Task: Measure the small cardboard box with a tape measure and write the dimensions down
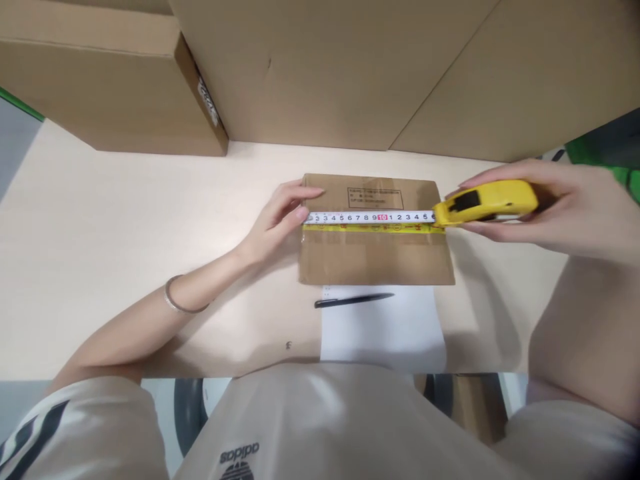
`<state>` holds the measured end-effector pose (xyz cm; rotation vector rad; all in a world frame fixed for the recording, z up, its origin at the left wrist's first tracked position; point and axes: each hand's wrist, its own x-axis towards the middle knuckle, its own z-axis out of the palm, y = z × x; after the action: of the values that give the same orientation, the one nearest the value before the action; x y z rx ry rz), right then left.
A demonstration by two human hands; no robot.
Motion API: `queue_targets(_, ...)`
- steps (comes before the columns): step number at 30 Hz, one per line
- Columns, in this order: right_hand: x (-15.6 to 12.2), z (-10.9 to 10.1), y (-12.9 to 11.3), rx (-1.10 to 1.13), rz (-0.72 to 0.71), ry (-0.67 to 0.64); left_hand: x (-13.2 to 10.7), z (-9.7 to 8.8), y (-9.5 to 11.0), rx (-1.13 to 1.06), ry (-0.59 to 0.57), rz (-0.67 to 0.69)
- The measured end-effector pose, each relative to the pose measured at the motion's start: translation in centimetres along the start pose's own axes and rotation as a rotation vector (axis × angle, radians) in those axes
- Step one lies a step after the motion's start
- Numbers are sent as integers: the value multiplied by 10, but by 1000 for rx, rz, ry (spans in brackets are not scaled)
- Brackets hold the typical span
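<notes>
A small brown cardboard box (375, 261) with a printed label lies on the table before me. Across its top, from left edge to right, stretches the white and yellow blade (357, 218) of a tape measure. My left hand (280, 217) is at the box's left edge, its thumb against the blade's end and a finger resting on the box top. My right hand (570, 203) is closed around the yellow tape measure case (507, 197), just off the right edge of the box. The numbers run to about 16 at the case.
Below the box are a white sheet of paper (383, 337) and a black pen (355, 301) lying on it. Large cardboard boxes (320, 73) stand along the back, with another carton (115, 100) at the left. The pale table (100, 233) ends at my torso.
</notes>
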<state>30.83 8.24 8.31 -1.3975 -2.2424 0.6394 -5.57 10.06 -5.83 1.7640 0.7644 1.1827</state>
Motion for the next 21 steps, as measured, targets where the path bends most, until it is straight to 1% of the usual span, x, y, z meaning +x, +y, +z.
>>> queue_targets(3, -19, -16, 25, 15, 68, 27, 1, 0, -1, -24, 3, 1)
queue_targets(5, -26, -16, 36, 7, 95, -16, 1, -1, -3, -25, 6, 0)
queue_targets(7, -28, -10, 42, 20, 84, -51, 1, -1, -4, -13, 11, -3)
queue_targets(9, -27, -6, 45, 49, 38, -38, 0, -2, -5, -2, 15, 3)
queue_targets(10, -26, -6, 45, 50, 17, -30, 0, -2, -6, 4, 17, 6)
queue_targets(12, -23, -12, 43, -10, 0, -69, 0, -2, -5, 18, 21, 11)
queue_targets(15, -14, -26, 28, -169, -6, -138, 1, -2, -4, 39, 26, 14)
queue_targets(17, 0, -27, 8, -212, -43, -147, 1, -3, -4, 41, 29, 17)
queue_targets(19, 21, -13, -17, -186, -125, -150, 0, -3, -4, 45, 35, 17)
queue_targets(21, 45, 11, -46, -159, -214, -217, 0, -2, -5, 11, 53, -9)
